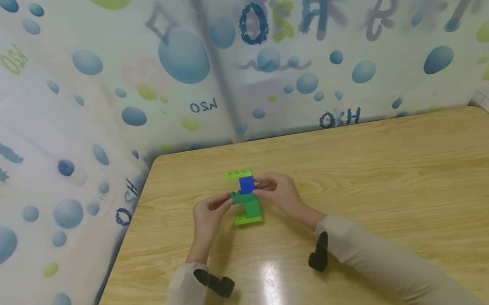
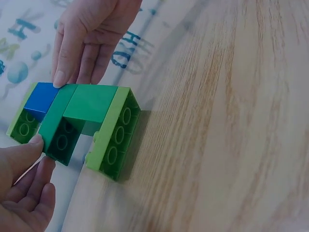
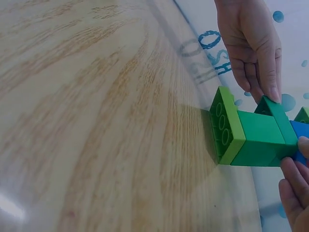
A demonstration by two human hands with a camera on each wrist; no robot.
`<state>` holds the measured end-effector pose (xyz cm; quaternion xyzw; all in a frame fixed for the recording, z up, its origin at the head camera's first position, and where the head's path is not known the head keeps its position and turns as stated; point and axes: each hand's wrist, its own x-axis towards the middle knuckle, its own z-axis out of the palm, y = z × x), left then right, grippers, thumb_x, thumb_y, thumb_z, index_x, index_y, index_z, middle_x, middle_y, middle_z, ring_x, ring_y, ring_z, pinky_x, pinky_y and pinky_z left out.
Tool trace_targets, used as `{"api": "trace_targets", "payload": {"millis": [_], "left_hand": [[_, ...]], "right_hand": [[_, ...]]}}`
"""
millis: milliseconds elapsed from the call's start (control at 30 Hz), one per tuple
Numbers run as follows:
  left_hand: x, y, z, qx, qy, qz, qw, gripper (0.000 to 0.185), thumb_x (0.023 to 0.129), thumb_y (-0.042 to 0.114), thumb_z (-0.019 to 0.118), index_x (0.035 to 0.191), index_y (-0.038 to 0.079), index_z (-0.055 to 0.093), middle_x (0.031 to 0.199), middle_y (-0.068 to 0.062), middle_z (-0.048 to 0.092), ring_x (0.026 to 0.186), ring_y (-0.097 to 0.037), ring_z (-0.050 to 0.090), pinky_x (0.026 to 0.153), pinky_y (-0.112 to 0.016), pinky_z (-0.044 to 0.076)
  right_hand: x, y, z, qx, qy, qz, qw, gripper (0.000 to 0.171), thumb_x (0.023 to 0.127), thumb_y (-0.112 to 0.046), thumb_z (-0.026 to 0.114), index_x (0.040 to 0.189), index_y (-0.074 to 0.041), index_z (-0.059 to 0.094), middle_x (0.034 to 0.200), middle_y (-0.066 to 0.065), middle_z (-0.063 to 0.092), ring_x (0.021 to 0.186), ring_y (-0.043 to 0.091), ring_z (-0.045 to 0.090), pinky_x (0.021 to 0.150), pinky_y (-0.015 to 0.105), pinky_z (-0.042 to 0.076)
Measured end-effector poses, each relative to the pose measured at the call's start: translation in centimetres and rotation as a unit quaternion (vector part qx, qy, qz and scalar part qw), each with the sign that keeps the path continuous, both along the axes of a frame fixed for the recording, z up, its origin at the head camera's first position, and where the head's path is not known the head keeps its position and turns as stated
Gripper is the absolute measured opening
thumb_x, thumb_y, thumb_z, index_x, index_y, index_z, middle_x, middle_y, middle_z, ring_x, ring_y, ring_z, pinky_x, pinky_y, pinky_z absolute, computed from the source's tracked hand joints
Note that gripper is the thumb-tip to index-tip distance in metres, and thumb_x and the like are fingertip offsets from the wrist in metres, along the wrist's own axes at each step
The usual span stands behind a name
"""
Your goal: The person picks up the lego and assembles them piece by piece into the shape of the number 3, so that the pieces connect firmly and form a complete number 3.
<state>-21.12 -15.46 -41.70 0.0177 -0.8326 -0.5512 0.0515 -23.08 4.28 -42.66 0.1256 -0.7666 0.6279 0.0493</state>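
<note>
A small structure of toy building bricks stands on the table between both hands. Its bottom is a lime green brick (image 2: 126, 133), then a green brick (image 1: 252, 208), a dark green brick (image 2: 55, 116), a blue brick (image 1: 246, 185) and a lime green top brick (image 1: 239, 173). The left hand (image 1: 209, 220) pinches the free end of the dark green brick between thumb and fingers. From the other side, the right hand (image 1: 282, 192) grips the structure around the blue brick, its thumb by the joint with the dark green one. The longer bricks jut out toward the left.
The wooden table (image 1: 400, 193) reaches to a wall covering (image 1: 305, 50) printed with blue and green drops at the back and left. A black wrist mount (image 1: 219, 283) sits on the left sleeve, and a similar black mount (image 1: 319, 254) on the right.
</note>
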Motion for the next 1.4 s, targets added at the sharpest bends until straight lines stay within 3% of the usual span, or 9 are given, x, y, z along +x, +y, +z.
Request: {"api": "trace_targets", "payload": {"millis": [500, 933, 1400], "left_hand": [[-1.0, 0.1, -0.4, 0.004, 0.002, 0.009, 1.0000, 0.020, 0.078, 0.009, 0.073, 0.096, 0.001, 0.070, 0.095, -0.013, 0.068, 0.088, -0.022, 0.064, 0.076, -0.029, 0.051], [-1.2, 0.0, -0.1, 0.008, -0.022, -0.015, 0.9996, 0.022, 0.079, 0.003, 0.070, 0.101, 0.000, 0.068, 0.099, -0.015, 0.066, 0.090, -0.023, 0.064, 0.076, -0.027, 0.051], [-1.7, -0.4, 0.0, -0.017, -0.006, -0.033, 0.9993, 0.021, 0.079, 0.000, 0.069, 0.100, -0.004, 0.067, 0.098, -0.018, 0.066, 0.091, -0.027, 0.063, 0.077, -0.029, 0.051]], "right_hand": [[-0.4, -0.3, -0.1, 0.021, -0.013, -0.025, 0.999, 0.027, 0.078, -0.006, 0.072, 0.104, 0.002, 0.066, 0.094, 0.013, 0.068, 0.084, 0.022, 0.064, 0.074, 0.029, 0.052], [-1.1, -0.4, -0.4, 0.034, -0.012, -0.033, 0.999, 0.027, 0.077, -0.006, 0.073, 0.103, 0.001, 0.067, 0.093, 0.012, 0.068, 0.084, 0.021, 0.064, 0.074, 0.028, 0.051], [-1.4, -0.7, -0.6, 0.051, -0.041, -0.032, 0.997, 0.027, 0.076, -0.005, 0.074, 0.100, 0.002, 0.068, 0.089, 0.013, 0.068, 0.081, 0.022, 0.063, 0.073, 0.030, 0.051]]}}
